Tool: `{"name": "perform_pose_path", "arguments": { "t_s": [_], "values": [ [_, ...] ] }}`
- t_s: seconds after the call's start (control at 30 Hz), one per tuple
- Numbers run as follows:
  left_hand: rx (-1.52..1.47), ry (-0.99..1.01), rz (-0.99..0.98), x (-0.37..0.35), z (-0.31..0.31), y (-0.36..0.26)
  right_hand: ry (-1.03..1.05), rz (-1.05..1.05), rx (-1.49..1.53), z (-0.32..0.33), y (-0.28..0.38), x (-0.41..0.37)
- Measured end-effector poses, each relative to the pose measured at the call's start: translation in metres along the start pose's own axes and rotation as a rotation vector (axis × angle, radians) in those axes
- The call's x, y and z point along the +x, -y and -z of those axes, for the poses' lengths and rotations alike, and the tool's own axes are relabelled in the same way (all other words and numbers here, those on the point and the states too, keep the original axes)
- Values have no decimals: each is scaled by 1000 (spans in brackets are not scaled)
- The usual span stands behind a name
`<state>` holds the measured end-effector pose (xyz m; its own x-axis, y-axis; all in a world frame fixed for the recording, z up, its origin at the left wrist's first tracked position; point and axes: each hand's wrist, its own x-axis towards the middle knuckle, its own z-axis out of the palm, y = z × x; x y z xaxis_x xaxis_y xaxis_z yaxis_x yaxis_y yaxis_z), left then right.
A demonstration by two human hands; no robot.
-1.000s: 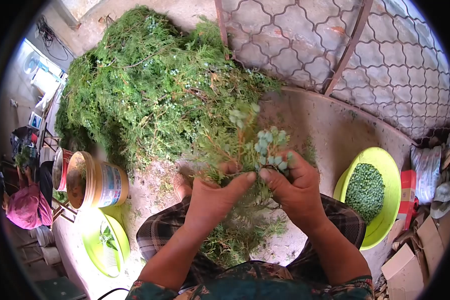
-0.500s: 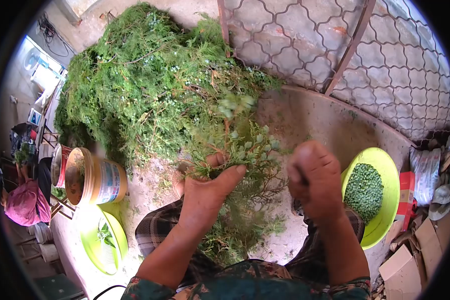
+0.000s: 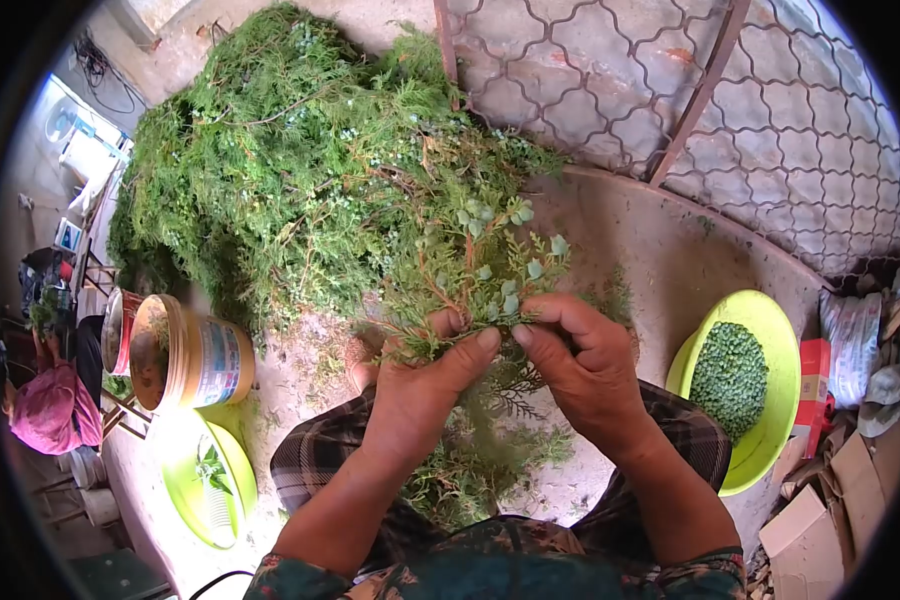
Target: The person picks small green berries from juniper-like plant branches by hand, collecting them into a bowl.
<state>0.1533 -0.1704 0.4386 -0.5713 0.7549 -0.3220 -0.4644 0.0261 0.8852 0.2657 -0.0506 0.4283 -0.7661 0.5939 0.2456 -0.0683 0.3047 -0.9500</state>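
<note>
The berry sprig [image 3: 482, 270] is standing up near centre, the left hand [image 3: 420, 390] clamping its stem with fingers pressed together, the right hand [image 3: 585, 365] pinching its berries. A green bowl [image 3: 788, 400] is sitting right; a branch pile [image 3: 290, 170] is lying far.

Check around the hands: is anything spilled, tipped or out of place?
Nothing clearly wrong. The left hand and right hand pinch a berried sprig. Loose cuttings litter the lap below. The green bowl holds its berries. The tub at left looks tipped, but that may be lens distortion.
</note>
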Motion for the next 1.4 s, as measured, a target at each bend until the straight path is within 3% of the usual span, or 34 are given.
{"name": "perform_pose_path", "arguments": {
  "t_s": [0.1, 0.27, 0.37, 0.43, 0.47, 0.53, 0.67, 0.77, 0.8, 0.87, 0.93, 1.0, 1.03, 1.1, 1.13, 1.2, 1.33, 1.4],
  "values": [
    [82, 26, -76, -2, -2, -1, -1, 18, -90, -1, 1, 0],
    [64, -3, -43, -2, -4, -5, 41, 72, -152, 3, 2, 2],
    [78, -18, -11, -3, -6, -5, 44, -9, -163, 7, 9, 2],
    [83, -12, 6, -4, -5, -5, -131, -212, -39, 10, 5, 2],
    [171, -33, -19, -4, -2, -4, -133, -213, -41, 21, 5, 5],
    [258, -57, -45, -3, 0, -1, -190, -527, 1203, 49, 12, 11],
    [253, -87, -72, -2, -4, 4, -158, -502, 1139, 37, 29, 11],
    [244, -68, -111, -2, -7, 3, -59, -486, 451, 23, 21, 2],
    [243, -41, -123, -2, -7, 2, -61, -487, 451, 20, 17, 1],
    [218, -28, -161, -2, -9, 3, -10, -268, 215, 14, 11, 1],
    [191, -16, -199, -1, -9, 5, 7, -277, 187, 10, 10, 1],
    [436, -40, -246, -1, -6, 6, -5, -102, -5, 5, 3, 1],
    [437, -38, -244, -2, -7, 5, -7, -103, -5, 7, 6, 1],
    [482, -28, -140, -6, -10, -1, -126, -375, 164, 13, 15, 4],
    [480, -27, -139, -5, -8, 2, -127, -376, 162, 27, 13, 7],
    [421, -38, -201, -3, -2, 12, -232, -426, 1118, 59, 11, 16],
    [395, -162, -111, -4, -5, 13, -165, -448, 1166, 43, 27, 9],
    [434, -38, -131, -3, -6, 5, -62, -449, 796, 31, 21, -3]
  ]
}}
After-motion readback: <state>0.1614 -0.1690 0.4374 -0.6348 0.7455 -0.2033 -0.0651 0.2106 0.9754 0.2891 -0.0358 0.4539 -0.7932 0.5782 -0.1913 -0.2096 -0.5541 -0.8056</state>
